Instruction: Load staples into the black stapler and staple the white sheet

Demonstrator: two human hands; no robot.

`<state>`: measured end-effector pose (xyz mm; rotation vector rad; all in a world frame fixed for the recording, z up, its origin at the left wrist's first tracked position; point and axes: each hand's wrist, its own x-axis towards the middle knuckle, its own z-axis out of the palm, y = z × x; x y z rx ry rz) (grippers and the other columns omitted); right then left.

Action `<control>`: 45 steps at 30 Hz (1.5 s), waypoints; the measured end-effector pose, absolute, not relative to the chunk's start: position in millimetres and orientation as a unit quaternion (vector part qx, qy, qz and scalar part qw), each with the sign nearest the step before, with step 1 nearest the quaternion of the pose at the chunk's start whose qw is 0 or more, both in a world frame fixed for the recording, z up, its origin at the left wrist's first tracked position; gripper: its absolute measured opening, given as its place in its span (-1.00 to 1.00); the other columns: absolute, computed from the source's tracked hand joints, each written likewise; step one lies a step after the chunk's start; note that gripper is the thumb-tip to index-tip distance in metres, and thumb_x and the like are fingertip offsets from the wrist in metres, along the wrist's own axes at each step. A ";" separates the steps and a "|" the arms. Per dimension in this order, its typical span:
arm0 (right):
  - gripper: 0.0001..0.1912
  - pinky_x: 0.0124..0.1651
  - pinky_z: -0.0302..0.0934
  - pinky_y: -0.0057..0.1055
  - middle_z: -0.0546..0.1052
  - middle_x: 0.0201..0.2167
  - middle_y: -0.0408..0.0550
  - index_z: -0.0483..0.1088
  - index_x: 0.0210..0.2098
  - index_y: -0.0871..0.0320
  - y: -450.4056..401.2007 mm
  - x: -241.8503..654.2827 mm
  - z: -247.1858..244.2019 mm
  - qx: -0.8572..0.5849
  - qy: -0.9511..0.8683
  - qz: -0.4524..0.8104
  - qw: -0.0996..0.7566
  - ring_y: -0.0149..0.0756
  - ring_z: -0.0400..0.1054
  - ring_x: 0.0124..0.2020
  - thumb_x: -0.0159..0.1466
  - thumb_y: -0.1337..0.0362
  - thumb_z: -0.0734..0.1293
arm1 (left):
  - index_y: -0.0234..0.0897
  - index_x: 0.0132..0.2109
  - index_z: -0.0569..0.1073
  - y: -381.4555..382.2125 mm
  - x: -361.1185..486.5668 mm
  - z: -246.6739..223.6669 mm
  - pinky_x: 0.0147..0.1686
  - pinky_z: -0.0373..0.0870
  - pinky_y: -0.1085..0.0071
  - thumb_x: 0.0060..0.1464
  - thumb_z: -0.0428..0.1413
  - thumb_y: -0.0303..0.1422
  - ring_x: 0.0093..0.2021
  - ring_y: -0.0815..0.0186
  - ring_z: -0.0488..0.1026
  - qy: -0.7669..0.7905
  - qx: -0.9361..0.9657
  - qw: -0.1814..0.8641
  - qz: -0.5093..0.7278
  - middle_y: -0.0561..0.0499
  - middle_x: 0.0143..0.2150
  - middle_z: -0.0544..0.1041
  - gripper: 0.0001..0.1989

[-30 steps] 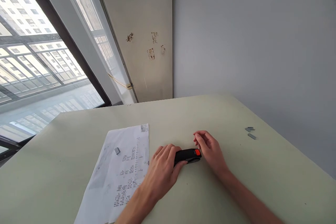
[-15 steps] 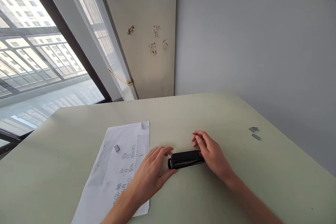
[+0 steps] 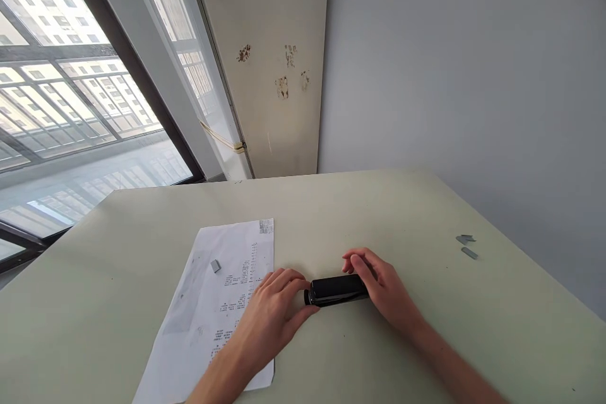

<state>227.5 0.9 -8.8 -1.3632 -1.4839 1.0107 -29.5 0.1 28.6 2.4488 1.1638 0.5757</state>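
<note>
A black stapler lies lengthwise on the pale table in front of me, between my hands. My left hand grips its left end, thumb at the near side and forefinger at the far side. At the other end, my right hand is closed round the stapler, its fingers curled beyond the far edge and partly hidden. The stapler's top looks pressed down close to its base. Under my left wrist and forearm lies a printed sheet of paper. A small grey block of staples rests on that sheet.
Several grey staple strip pieces lie near the right edge of the table. A grey wall rises behind it, with a stained cabinet panel and a large window to the left.
My right hand has closed further over the stapler's right end, covering its red part. The left fingers have drawn in against the left end. The view has shifted slightly.
</note>
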 end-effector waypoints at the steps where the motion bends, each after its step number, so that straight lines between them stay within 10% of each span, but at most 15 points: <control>1: -0.58 -0.20 0.31 -0.30 0.60 -0.25 -0.05 0.48 -0.13 0.03 -0.3 226.1 -7.2 -0.533 -0.617 0.403 0.416 -0.17 0.47 -0.22 0.50 -0.12 0.17 | -0.15 -0.03 0.48 0.4 -26.3 27.9 -0.06 0.51 0.20 0.31 0.23 -0.24 -0.07 0.16 0.55 0.413 0.870 0.174 0.203 0.00 -0.04 0.59 -0.83; 8: -0.74 -0.17 0.28 -0.31 0.63 -0.21 -0.13 0.55 -0.15 -0.01 -4.3 220.7 2.0 -0.461 -0.707 0.401 0.356 -0.17 0.48 -0.19 0.22 0.09 0.55 | -0.19 -0.17 0.44 -1.3 -21.7 24.2 -0.20 0.46 0.23 0.40 0.11 -0.22 -0.20 0.20 0.51 0.414 0.878 0.131 0.201 0.02 -0.19 0.59 -0.83; 28: -0.75 -0.19 0.31 -0.32 0.64 -0.21 -0.11 0.57 -0.17 0.00 -6.2 218.3 8.2 -0.473 -0.676 0.444 0.350 -0.17 0.49 -0.20 0.22 0.07 0.55 | -0.06 0.12 0.52 -1.7 -89.9 41.4 0.05 0.53 0.18 0.29 0.21 -0.04 0.10 0.11 0.54 0.428 0.870 0.141 0.198 -0.05 0.12 0.59 -0.65; 33: -0.77 -0.23 0.31 -0.32 0.63 -0.22 -0.10 0.56 -0.17 0.01 -6.0 218.3 6.1 -0.477 -0.676 0.441 0.348 -0.18 0.48 -0.23 0.22 0.09 0.53 | -0.06 0.20 0.46 12.0 -125.8 42.6 -0.23 0.59 0.28 0.38 0.05 -0.03 0.07 0.08 0.56 0.548 0.801 0.105 0.219 -0.09 0.22 0.52 -0.61; 45: -0.80 -0.24 0.25 -0.33 0.60 -0.25 -0.13 0.54 -0.18 0.02 -8.0 217.7 7.3 -0.486 -0.686 0.424 0.337 -0.21 0.44 -0.24 0.25 0.11 0.51 | 0.08 0.14 0.54 56.1 -212.5 22.3 0.22 0.37 -0.14 0.42 -0.11 0.03 0.32 -0.06 0.31 0.538 0.830 0.044 0.140 0.00 0.35 0.43 -0.58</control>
